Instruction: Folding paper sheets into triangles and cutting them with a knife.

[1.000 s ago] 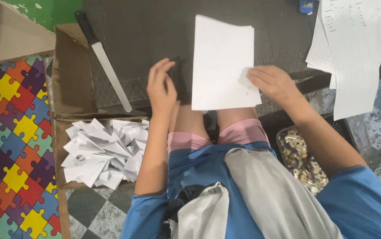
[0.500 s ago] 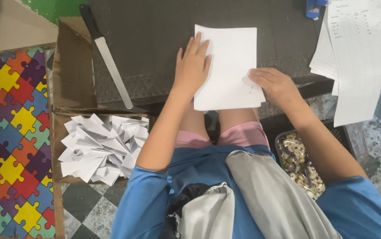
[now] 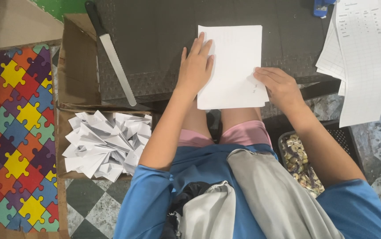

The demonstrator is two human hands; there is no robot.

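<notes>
Fingers of the left hand [image 3: 195, 67] lie flat and spread on a white rectangular paper sheet [image 3: 232, 66]; the right hand [image 3: 279, 86] presses its right edge, fingers extended (neither grasps). Sheet rests on a dark textured mat [image 3: 155, 48], a long serrated knife [image 3: 111, 51] to its left, above a checkered tile floor [image 3: 88, 208].

The left hand [image 3: 195, 66] covers the white sheet's [image 3: 234, 57] left edge; the top edge cuts off the knife's [image 3: 111, 53] handle and a blue object [image 3: 321, 6]; the printed papers' [image 3: 363, 57] marks are too small to tell.
</notes>
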